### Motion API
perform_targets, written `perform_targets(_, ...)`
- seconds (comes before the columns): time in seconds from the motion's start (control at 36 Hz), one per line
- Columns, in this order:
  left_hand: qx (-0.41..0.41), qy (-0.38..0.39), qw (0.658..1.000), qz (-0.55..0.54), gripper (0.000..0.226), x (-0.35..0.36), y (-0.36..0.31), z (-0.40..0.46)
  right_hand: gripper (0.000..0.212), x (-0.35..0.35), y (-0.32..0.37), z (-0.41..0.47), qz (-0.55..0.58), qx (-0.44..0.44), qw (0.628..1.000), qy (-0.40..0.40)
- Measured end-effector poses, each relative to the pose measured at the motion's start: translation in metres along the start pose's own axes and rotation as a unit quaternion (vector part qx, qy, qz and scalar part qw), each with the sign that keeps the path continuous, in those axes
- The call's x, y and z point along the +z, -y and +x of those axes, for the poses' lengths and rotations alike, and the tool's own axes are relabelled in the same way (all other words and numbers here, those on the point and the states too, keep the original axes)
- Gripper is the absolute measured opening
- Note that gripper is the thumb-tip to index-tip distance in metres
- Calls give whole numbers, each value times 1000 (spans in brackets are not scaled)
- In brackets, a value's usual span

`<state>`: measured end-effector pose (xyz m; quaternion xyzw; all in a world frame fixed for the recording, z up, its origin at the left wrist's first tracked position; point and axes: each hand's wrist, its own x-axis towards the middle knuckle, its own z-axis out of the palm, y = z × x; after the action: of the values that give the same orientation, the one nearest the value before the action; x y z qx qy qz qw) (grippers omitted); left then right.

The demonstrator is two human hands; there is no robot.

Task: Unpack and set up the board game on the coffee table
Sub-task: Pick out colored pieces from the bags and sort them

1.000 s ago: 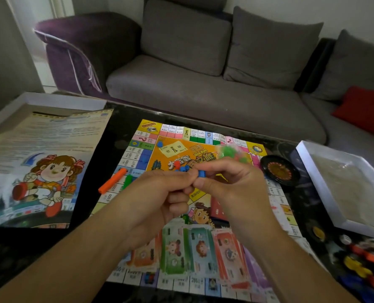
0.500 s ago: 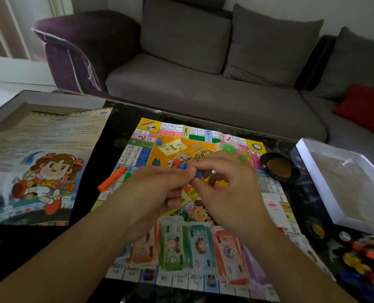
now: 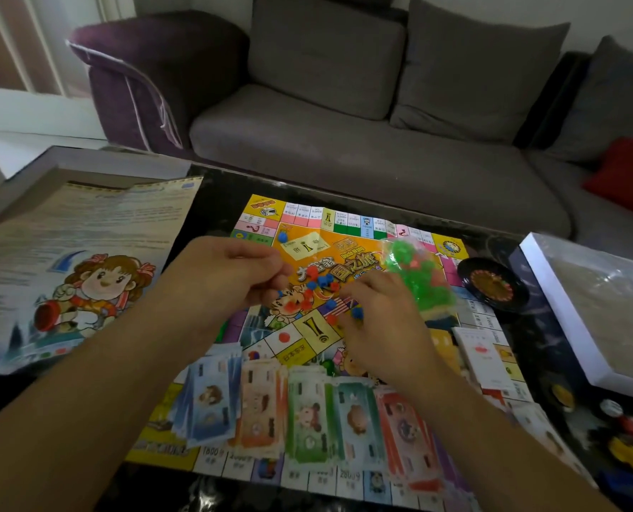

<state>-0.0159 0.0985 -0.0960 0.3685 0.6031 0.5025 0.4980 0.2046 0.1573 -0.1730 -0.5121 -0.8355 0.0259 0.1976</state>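
Red and blue pieces (image 3: 320, 290) lie mid-frame on the board (image 3: 348, 253). The left hand (image 3: 230, 279) has curled fingers; what it pinches, I cannot tell. The right hand (image 3: 377, 319) pinches a bag (image 3: 414, 279) of green pieces.

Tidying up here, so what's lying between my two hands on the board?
Head view: loose blue and red game pieces lie scattered on the board between left hand and right hand.

The dark coffee table (image 3: 215, 201) bears the game board (image 3: 348, 230), a box lid (image 3: 540, 275) and a leaflet (image 3: 85, 234).
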Motion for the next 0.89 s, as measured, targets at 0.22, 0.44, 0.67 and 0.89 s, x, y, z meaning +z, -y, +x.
perform_targets(0.22,4,-5,1000,-24,10,-3,-3,0,14,13,12,5,-15,-26,999,39)
perform_targets(0.44,11,-9,999,-30,12,-7,-4,2,13,20,36,34,59,-41,996,44)
perform_targets(0.67,-47,12,997,-51,10,-6,-5,3,20,10,44,33,58,-11,996,68)
perform_targets(0.89,-147,78,979,-117,22,17,4,-5,26,-71,58,-3,397,93,912,-27)
